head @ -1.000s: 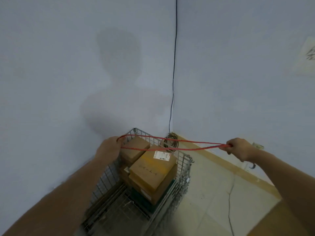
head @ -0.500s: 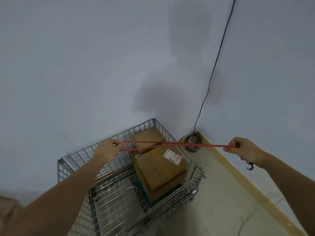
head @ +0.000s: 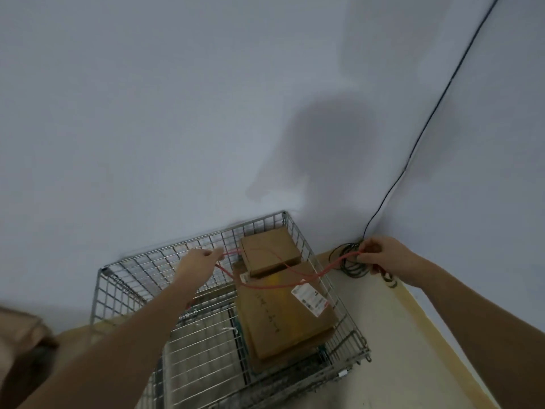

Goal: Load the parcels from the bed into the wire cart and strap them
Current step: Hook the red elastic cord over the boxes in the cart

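A wire cart [head: 118, 293] stands on the floor in the lower middle of the frame, pushed against a pale blue-grey wall [head: 147, 113]. A thin black cable [head: 436, 104] runs down the room corner at upper right and ends in a tangled coil [head: 349, 261] on the floor, just right of the cart. A blurred brown shape [head: 20, 340] sits at the lower left edge. The person's shadow [head: 333, 143] falls on the wall.

Cardboard parcels are stacked in the right half of the cart: a small parcel [head: 269, 249] lies on a larger parcel [head: 283, 314]. The larger one carries a white shipping label [head: 309, 298] with red print and faint handwriting, both too blurred to read.

The left hand [head: 200, 262], in the centre of the frame, is curled closed around one end of a red strap [head: 295, 278]. The right hand [head: 383, 258], at right and over the coil, pinches the other end between fingers and thumb. The strap sags in a slack loop across the parcel tops. A dark hook [head: 390, 280] hangs below the right hand.
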